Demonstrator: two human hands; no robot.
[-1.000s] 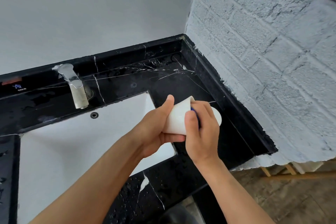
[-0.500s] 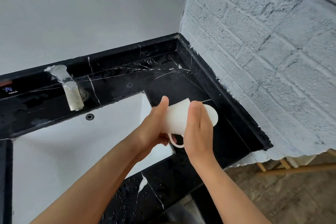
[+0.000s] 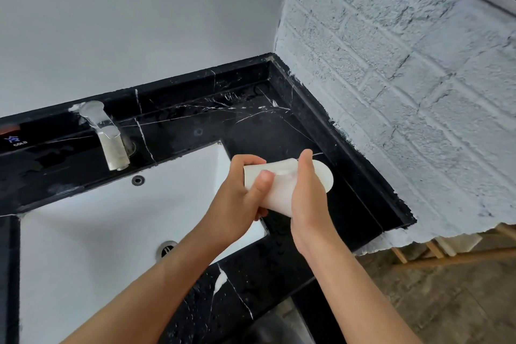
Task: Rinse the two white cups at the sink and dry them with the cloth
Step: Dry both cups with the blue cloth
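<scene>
White cup (image 3: 282, 186) on its side, gripped above sink (image 3: 83, 232) corner and black desk (image 3: 273, 131); left hand (image 3: 237, 204) fingers curled round narrower end, right hand (image 3: 307, 201) wrapped over middle; faucet (image 3: 107, 138) behind.

Illumination is even, diffuse and bright, casting only soft shadows; the black marble countertop (image 3: 251, 126) shows faint sheen and water droplets, the chrome faucet (image 3: 107, 137) carries pale reflections, focus is sharp centrally, and wide-angle distortion bends the painted brick wall (image 3: 405, 92) toward the frame edges.
</scene>
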